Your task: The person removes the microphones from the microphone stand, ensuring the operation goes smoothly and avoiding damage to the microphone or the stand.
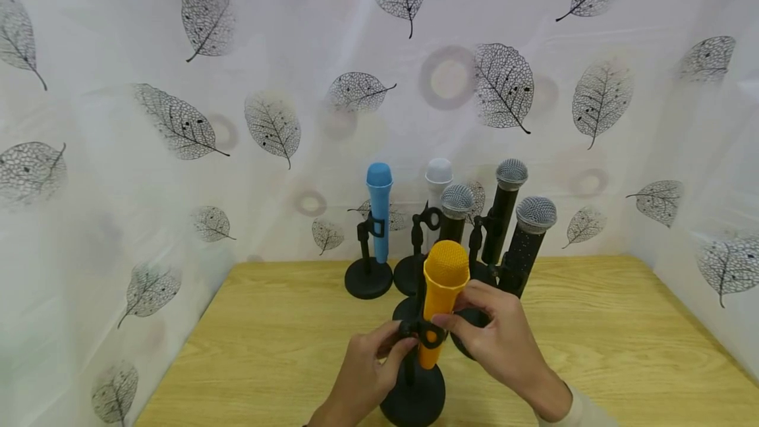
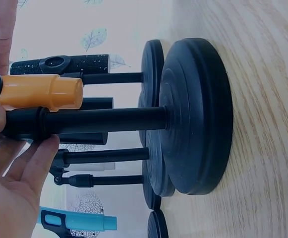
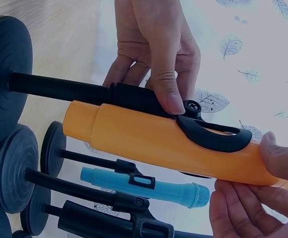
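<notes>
An orange microphone sits in the black clip of a desk stand, its head up and slightly tilted. My right hand pinches the microphone's body between thumb and fingers, just below the head. My left hand grips the top of the stand's pole, right under the clip; in the right wrist view its thumb presses beside the clip's hinge screw. The stand's round black base rests on the table, close to the front.
Behind stand more clip stands with microphones: a blue one, a white one and several black ones with silver heads, such as the speckled one at right. The wooden table backs onto a leaf-printed curtain.
</notes>
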Demonstrator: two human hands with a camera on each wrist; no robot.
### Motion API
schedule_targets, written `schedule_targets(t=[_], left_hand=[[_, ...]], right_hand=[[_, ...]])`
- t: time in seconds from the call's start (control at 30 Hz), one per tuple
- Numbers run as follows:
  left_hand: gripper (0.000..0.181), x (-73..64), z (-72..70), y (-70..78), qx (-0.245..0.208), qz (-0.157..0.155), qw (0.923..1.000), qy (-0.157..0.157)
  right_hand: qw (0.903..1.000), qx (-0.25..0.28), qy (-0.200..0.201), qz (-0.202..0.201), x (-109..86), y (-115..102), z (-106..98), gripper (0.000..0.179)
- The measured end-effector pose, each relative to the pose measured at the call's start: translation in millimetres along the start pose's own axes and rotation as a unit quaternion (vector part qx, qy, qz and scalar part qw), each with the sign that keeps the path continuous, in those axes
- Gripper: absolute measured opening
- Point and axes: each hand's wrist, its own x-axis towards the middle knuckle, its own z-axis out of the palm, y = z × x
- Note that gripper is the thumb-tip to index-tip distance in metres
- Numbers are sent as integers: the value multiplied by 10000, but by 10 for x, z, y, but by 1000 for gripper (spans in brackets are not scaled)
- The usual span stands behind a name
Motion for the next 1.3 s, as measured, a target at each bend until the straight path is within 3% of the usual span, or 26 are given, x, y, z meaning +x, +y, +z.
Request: schedule_targets(t=[0.7,1.3], left_hand=[[23,11,-3,20,125,-151,9998,-18],[24,6,7,-5,117,-39,9999,1]], right_hand=[[9999,84,-75,-68,107,-93,-101,21],[9995,99,-92,-269,217,-191,-184,18]])
